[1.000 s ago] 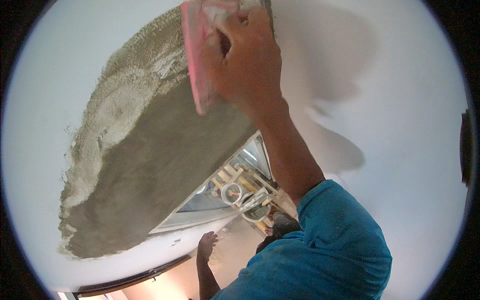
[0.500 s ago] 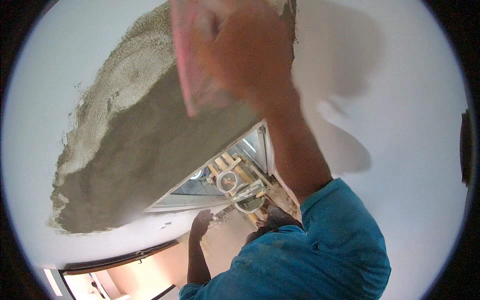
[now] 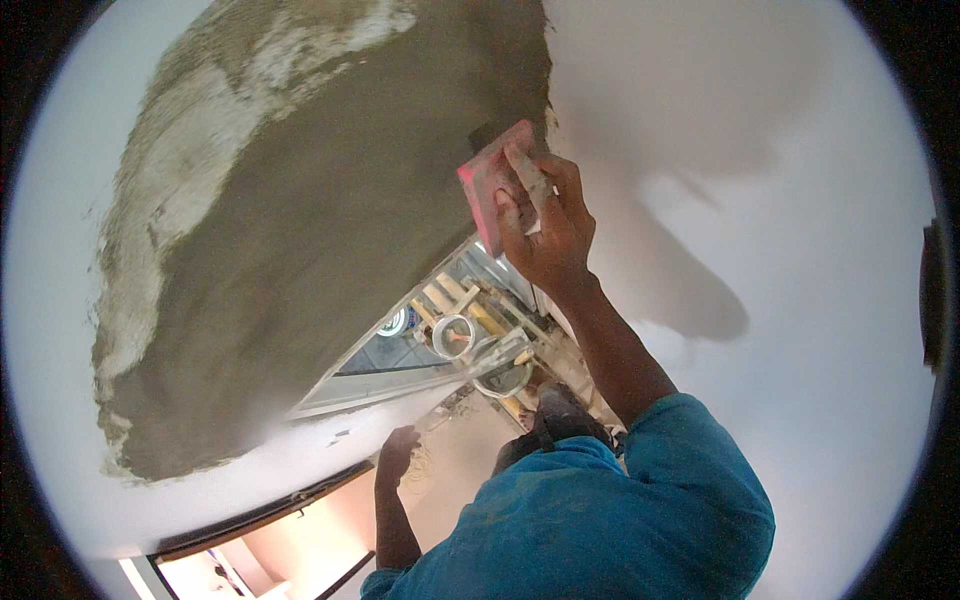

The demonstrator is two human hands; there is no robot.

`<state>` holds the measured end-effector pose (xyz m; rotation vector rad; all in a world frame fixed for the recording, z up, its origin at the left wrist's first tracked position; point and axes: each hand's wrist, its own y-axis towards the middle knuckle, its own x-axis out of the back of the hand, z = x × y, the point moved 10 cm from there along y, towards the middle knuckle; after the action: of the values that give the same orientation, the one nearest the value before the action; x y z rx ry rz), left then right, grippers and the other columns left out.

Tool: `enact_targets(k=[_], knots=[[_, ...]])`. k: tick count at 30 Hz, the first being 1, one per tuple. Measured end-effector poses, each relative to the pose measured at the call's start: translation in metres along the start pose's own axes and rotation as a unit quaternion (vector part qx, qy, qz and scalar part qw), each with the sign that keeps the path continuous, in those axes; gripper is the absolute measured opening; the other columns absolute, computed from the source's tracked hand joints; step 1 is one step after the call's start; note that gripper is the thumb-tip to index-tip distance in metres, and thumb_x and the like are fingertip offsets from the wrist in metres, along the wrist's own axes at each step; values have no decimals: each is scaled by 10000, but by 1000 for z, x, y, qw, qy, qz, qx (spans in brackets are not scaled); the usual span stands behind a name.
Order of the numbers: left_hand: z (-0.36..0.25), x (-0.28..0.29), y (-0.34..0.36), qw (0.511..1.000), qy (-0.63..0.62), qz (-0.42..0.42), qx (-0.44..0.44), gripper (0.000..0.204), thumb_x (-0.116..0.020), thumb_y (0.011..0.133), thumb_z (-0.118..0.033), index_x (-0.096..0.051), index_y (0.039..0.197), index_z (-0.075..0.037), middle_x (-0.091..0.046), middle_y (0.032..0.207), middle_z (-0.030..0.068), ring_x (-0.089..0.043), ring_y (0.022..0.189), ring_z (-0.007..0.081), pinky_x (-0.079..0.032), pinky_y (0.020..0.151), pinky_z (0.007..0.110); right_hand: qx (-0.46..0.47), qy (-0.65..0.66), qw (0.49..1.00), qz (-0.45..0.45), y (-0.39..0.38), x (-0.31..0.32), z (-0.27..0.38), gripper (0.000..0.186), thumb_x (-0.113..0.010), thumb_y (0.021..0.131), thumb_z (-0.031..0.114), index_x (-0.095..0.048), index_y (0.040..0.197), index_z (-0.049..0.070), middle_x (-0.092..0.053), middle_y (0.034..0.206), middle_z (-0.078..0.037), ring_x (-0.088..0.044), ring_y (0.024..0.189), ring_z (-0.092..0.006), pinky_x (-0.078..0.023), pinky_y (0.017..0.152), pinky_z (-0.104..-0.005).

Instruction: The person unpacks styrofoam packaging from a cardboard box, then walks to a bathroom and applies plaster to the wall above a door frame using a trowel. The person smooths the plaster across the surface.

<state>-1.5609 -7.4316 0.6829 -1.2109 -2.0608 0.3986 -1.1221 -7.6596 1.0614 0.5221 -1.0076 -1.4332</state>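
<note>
My right hand (image 3: 548, 222) grips a small pink float (image 3: 487, 180), the kind used on plaster, with the fingers wrapped about its back. Its flat face is against the right-hand edge of a wet grey plaster patch (image 3: 300, 220), close to the corner of the opening below. The patch's upper left border is rougher and paler than its smooth middle. Low down on the left, my left hand (image 3: 398, 450) hangs beside the white wall, fingers loosely apart and nothing visible in them.
Below, through the opening, a white bucket (image 3: 453, 337) and a tub of grey mix (image 3: 503, 378) stand among wooden planks (image 3: 485, 318). A doorway or recess (image 3: 260, 540) glows at the lower left. Smooth white wall (image 3: 780, 300) runs along the right.
My right hand has come down toward me with the float, from the upper part of the patch to its right edge near the opening. My left hand has barely moved.
</note>
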Motion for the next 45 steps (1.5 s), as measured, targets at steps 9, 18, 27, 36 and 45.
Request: enact_targets(k=[9,18,27,36,45], knots=[[21,12,-26,996,17,-17,83,402,-580,941,-290,-568,1235,-15,-674,1077,109,-669,887,182,-511,713,314,44,-32,993,-104,29,-18,-20,486,-673,798,104,-619,1278,159,-564,1107,-130,-612,999,-289,-553,800,-369],[25,4,-22,995,-3,-20,95,393,-604,933,-248,-569,1236,-1,-678,1072,111,-670,856,183,-512,718,309,-21,-76,996,-33,5,-45,-36,453,-694,795,104,-632,1242,145,-573,1085,-109,-618,960,-281,-549,759,-366],[32,3,-5,996,15,-18,80,393,-587,934,-241,-565,1237,8,-684,1070,120,-672,839,184,-522,700,326,150,-54,970,-182,112,-23,23,433,-730,815,300,-629,1213,166,-598,1098,-133,-598,934,-315,-524,810,-414],[15,5,-4,998,30,-18,47,398,-589,932,-260,-576,1222,12,-689,989,115,-663,844,183,-504,682,306,150,-57,958,-239,79,2,21,216,-693,835,129,-689,1050,122,-624,1046,-114,-630,865,-279,-540,788,-398],[-8,13,1,998,42,-5,38,428,-578,941,-284,-546,1265,-5,-669,1123,113,-668,909,186,-519,760,318,154,7,959,-236,73,-23,35,263,-699,809,70,-673,1067,114,-606,1084,-127,-605,967,-308,-520,794,-417]])
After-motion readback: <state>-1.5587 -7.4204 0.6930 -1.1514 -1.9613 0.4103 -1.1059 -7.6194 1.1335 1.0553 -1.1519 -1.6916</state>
